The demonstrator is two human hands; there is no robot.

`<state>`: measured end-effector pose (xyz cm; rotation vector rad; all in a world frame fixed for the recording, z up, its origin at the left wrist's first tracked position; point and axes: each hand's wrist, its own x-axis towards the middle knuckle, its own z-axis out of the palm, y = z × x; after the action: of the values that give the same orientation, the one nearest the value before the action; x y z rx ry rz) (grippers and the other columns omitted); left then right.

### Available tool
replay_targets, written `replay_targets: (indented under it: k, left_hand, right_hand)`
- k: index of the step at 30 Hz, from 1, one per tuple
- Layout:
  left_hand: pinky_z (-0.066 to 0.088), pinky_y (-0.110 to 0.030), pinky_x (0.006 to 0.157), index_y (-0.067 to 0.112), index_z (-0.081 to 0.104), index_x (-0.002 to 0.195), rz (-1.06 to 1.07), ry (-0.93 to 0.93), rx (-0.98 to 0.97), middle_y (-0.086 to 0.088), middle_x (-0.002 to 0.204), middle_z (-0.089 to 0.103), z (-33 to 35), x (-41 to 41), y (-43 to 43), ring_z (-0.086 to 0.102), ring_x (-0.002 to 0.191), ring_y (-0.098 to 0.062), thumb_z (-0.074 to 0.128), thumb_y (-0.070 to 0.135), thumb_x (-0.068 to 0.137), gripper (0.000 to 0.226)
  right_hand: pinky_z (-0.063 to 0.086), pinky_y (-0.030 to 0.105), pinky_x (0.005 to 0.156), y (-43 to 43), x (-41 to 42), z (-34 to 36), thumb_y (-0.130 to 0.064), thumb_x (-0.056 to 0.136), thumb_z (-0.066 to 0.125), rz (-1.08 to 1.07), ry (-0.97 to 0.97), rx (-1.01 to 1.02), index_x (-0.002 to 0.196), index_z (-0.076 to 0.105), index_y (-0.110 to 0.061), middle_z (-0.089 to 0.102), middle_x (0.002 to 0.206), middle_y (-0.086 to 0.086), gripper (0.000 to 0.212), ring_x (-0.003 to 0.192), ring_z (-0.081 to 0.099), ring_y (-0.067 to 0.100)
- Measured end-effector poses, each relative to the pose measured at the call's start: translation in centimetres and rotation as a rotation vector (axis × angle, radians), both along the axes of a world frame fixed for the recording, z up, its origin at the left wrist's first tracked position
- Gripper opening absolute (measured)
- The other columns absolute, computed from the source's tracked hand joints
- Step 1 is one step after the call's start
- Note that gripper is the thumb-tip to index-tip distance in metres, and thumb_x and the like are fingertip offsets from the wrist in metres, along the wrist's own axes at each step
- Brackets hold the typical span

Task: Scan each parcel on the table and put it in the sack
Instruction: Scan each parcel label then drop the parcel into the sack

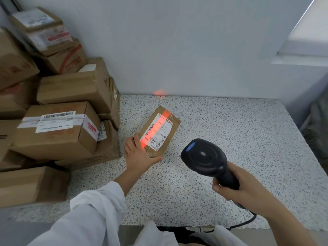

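Looking down from my head, I see the small brown parcel (159, 129) lying flat on the speckled table (230, 132), just beside the big pile of boxes (58, 125) on the left. My left hand (137, 153) holds its near corner. My thumb lies along the near edge and my fingers (135, 138) press the left side. My right hand (236, 185) is wrapped tight round the handle of the black scanner (205, 157), which points at the parcel. A red stripe of light (155, 128) runs across the white label (163, 132).

I think this parcel is light, because it is small and thin. It is stiff cardboard with tape, so it should not bend or squash. The tape may be a bit slippery. I think the best place to grab it is across its two long sides, with one hand.

Some things are hard to see. My hand hides the near left corner. The words on the label are too small to read. I cannot tell if the scanner has read it. A dark, crumpled thing (317, 125) at the right edge may be the sack, but it is cut off.
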<state>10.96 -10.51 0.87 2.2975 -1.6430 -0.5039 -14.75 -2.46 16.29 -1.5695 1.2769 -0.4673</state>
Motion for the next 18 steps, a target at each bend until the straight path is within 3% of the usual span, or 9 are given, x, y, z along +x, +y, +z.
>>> replay_targets:
  k: [18]
  left_hand:
    - [0.030, -0.047, 0.107, 0.010, 0.007, 0.146, -0.008, -0.003, -0.010, -0.018, 0.144, 0.014, 0.06, 0.21, -0.04, 0.014, 0.136, -0.035, 0.076, 0.068, 0.054, 0.129]
  right_hand:
    - [0.036, 0.010, 0.046, 0.43, 0.09, 0.02, -0.003, 0.080, 0.068, -0.008, 0.003, -0.022, 0.070, 0.058, -0.048, 0.060, 0.061, -0.006, 0.048, 0.044, 0.048, 0.002]
